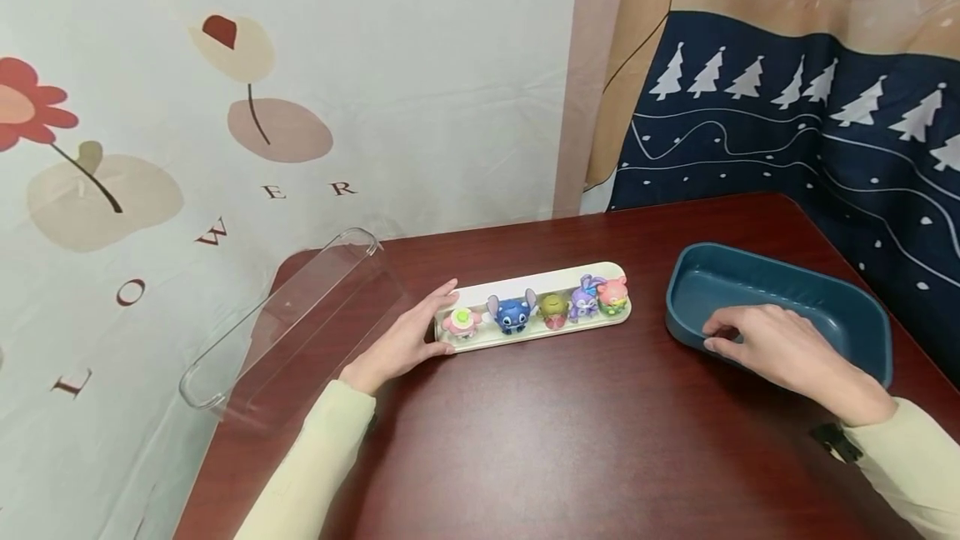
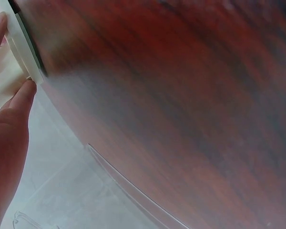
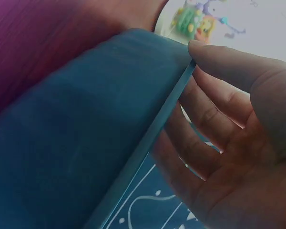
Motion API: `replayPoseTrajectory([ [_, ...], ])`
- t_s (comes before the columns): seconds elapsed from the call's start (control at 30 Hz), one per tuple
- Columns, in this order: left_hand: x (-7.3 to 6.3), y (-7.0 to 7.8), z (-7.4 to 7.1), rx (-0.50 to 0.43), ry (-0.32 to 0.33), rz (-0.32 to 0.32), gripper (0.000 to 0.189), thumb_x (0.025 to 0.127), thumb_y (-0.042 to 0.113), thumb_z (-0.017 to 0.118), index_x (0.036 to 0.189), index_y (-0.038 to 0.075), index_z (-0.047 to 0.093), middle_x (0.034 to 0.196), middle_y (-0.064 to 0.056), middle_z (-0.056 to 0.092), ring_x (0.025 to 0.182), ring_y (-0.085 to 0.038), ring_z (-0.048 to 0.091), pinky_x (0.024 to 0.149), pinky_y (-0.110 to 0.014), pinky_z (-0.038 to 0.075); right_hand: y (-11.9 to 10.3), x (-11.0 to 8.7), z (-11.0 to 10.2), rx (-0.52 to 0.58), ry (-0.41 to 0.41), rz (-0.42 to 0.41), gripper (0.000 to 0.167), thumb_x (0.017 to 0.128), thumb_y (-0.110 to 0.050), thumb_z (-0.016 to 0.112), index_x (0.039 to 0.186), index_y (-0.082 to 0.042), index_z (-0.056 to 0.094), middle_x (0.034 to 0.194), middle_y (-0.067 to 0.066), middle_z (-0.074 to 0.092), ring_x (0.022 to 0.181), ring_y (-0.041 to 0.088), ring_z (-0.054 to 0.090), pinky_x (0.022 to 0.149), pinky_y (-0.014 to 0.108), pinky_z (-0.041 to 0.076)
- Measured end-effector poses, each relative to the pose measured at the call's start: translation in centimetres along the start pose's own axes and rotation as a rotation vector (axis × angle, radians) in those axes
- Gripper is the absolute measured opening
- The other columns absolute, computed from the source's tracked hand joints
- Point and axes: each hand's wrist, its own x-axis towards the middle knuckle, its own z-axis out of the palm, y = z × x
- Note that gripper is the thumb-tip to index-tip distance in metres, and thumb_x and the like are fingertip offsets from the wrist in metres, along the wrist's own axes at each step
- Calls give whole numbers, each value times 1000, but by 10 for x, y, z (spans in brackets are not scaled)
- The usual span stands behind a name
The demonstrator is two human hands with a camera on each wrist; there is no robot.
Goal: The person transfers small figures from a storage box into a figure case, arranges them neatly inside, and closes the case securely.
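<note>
A long white tray (image 1: 540,282) holds several small toy figurines in a row on the table. At its left end sits a pink one (image 1: 461,322) with a white and green top, then a blue big-eared one (image 1: 513,316), an olive-green one (image 1: 554,311), a purple long-eared one (image 1: 584,298) and a pink one (image 1: 612,296) at the right. My left hand (image 1: 408,333) grips the tray's left end between thumb and fingers. On the right, my right hand (image 1: 780,354) pinches the near rim of a dark teal basin (image 1: 693,290), thumb and fingers on opposite sides in the right wrist view.
A clear plastic cover (image 1: 281,315) leans at the table's left edge, against the wall cloth. Beneath everything is a dark red-brown wooden table (image 1: 555,432). A flower-printed cloth (image 1: 450,90) and a navy tree-printed cloth (image 1: 735,132) hang behind.
</note>
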Motion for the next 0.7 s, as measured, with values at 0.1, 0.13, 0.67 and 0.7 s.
replayPoseTrajectory([
  [0.1, 0, 1, 0, -1, 0, -3, 79, 81, 7, 89, 149, -1, 48, 168, -11, 31, 147, -29, 42, 116, -47, 38, 8, -3, -3, 7, -6, 19, 14, 90, -16, 81, 104, -16, 78, 94, -3, 74, 80, 14, 62, 70, 45, 56],
  [0.13, 0, 1, 0, 1, 0, -2, 79, 82, 7, 89, 149, -1, 48, 168, -11, 31, 147, -29, 42, 116, -47, 39, 10, -3, -4, 11, -11, 23, 14, 90, -17, 80, 105, -15, 78, 95, -2, 74, 81, 15, 63, 70, 45, 56],
  [0.67, -12, 7, -11, 31, 10, -57, 96, 87, 19, 87, 163, 11, 30, 172, -14, 18, 152, -29, 33, 118, -48, 36, -8, 6, -7, 88, 172, 84, 55, 94, -44, 75, 133, -6, 66, 137, 28, 58, 125, 50, 49, 95, 78, 39],
  [0.7, -15, 8, -14, 38, 20, -66, 96, 87, 20, 87, 163, 11, 30, 171, -13, 20, 152, -28, 33, 119, -49, 35, -11, 7, -7, 97, 189, 83, 55, 94, -43, 75, 133, -5, 65, 138, 28, 57, 126, 49, 49, 95, 78, 38],
])
